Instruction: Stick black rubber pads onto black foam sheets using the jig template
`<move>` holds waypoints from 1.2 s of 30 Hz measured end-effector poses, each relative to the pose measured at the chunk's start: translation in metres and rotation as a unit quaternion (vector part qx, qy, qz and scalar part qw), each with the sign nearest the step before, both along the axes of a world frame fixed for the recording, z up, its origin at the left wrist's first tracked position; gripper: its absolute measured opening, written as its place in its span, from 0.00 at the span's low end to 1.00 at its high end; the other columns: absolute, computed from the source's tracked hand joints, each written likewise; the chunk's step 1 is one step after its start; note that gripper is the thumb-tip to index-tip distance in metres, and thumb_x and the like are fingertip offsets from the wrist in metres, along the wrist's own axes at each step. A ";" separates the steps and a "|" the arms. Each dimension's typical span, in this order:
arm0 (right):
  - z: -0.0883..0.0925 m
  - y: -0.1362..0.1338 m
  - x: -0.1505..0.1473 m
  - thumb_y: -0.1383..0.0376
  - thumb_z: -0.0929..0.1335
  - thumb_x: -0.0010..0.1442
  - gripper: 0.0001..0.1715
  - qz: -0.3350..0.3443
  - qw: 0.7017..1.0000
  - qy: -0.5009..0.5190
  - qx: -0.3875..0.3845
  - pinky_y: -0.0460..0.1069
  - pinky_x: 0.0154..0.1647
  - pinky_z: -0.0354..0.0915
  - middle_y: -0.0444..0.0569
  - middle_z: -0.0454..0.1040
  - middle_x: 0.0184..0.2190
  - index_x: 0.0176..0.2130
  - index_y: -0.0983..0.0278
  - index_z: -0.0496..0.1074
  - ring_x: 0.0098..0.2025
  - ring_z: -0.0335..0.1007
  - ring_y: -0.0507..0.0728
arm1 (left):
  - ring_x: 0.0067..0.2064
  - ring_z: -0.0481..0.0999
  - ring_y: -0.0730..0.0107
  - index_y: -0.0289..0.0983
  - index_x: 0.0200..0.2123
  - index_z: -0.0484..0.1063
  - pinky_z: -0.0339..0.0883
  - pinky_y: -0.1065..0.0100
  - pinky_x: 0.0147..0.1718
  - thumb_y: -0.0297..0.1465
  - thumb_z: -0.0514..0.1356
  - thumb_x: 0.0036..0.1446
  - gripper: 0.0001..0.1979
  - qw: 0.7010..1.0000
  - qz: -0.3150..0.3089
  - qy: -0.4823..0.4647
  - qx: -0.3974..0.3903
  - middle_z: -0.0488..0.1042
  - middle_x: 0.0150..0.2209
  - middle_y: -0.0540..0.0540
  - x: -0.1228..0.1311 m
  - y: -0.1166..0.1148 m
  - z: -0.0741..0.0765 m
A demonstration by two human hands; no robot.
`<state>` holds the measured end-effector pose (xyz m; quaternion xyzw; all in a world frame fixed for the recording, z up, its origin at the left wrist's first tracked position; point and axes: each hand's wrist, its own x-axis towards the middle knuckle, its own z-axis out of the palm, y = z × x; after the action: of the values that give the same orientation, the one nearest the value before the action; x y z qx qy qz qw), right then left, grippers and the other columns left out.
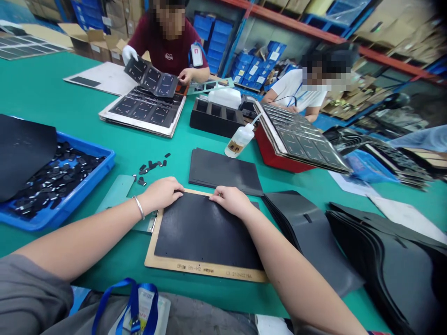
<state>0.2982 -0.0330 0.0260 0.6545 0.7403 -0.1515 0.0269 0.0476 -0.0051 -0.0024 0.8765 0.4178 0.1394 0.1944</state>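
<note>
A thin black sheet [206, 232] lies on a wooden jig board [206, 269] with printed marks along its near edge. My left hand [160, 194], a silver bangle on its wrist, rests flat on the sheet's far left corner. My right hand [230, 201] lies flat on the far edge of the same sheet. Neither hand clearly grips it. Just beyond the board is a stack of black sheets [223, 171]. Small black pieces [150, 165] are scattered on the table beyond my left hand.
A blue tray [70, 204] of small black pieces stands at left on the green table [104, 116]. Curved stacks of black sheets [384, 260] lie at right. Beyond are a plastic bottle [240, 140] and a red-based stack of plates [296, 139]. Two co-workers [167, 51] handle sheets across the table.
</note>
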 end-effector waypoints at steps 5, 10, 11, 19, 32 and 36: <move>0.004 0.002 0.002 0.53 0.65 0.58 0.13 -0.002 1.000 -0.013 -0.010 0.44 0.26 0.52 0.45 0.73 0.30 0.33 0.60 0.71 0.32 0.66 0.53 | 0.42 0.71 0.63 0.39 0.39 0.76 0.64 0.65 0.41 0.35 0.54 0.57 0.13 1.000 0.007 -0.005 0.016 0.73 0.37 0.44 0.003 -0.001 -0.004; 0.006 -0.001 -0.002 0.54 0.66 0.57 0.13 0.000 1.000 -0.019 -0.013 0.44 0.26 0.51 0.44 0.73 0.29 0.31 0.60 0.70 0.31 0.66 0.52 | 0.43 0.71 0.63 0.39 0.38 0.76 0.64 0.65 0.42 0.35 0.55 0.57 0.12 1.000 0.008 -0.004 0.019 0.73 0.37 0.44 0.003 -0.001 -0.008; 0.006 -0.001 -0.003 0.54 0.66 0.57 0.12 0.000 1.000 -0.020 -0.011 0.45 0.26 0.51 0.44 0.74 0.29 0.31 0.60 0.70 0.31 0.66 0.52 | 0.43 0.71 0.63 0.39 0.38 0.77 0.64 0.65 0.42 0.35 0.55 0.57 0.12 1.000 0.009 -0.002 0.017 0.73 0.37 0.44 0.002 -0.001 -0.008; 0.003 -0.005 -0.010 0.56 0.66 0.58 0.10 0.000 0.999 -0.029 0.025 0.46 0.31 0.57 0.44 0.74 0.36 0.35 0.58 0.72 0.36 0.68 0.54 | 0.42 0.71 0.63 0.40 0.38 0.77 0.64 0.65 0.41 0.36 0.55 0.56 0.12 1.000 0.017 0.008 0.015 0.73 0.37 0.44 -0.001 0.001 -0.005; -0.027 -0.056 -0.038 0.59 0.55 0.65 0.29 0.110 0.989 -0.030 0.096 0.58 0.63 0.43 0.52 0.50 0.63 0.62 0.67 0.52 0.64 0.44 0.58 | 0.62 0.54 0.51 0.33 0.58 0.60 0.44 0.54 0.59 0.46 0.54 0.55 0.32 0.990 -0.021 0.111 0.083 0.58 0.61 0.34 -0.001 -0.049 -0.005; -0.026 -0.055 -0.036 0.57 0.53 0.66 0.30 0.115 0.989 -0.050 0.082 0.60 0.63 0.42 0.50 0.47 0.64 0.63 0.66 0.51 0.65 0.41 0.58 | 0.64 0.49 0.50 0.30 0.61 0.54 0.42 0.54 0.60 0.49 0.51 0.55 0.37 0.992 0.004 0.106 0.062 0.51 0.64 0.33 -0.003 -0.053 -0.014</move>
<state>0.2620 -0.0880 -0.0003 0.5719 0.8182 -0.0530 0.0274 0.0445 -0.0585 -0.0165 0.8949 0.4304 0.0721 0.0937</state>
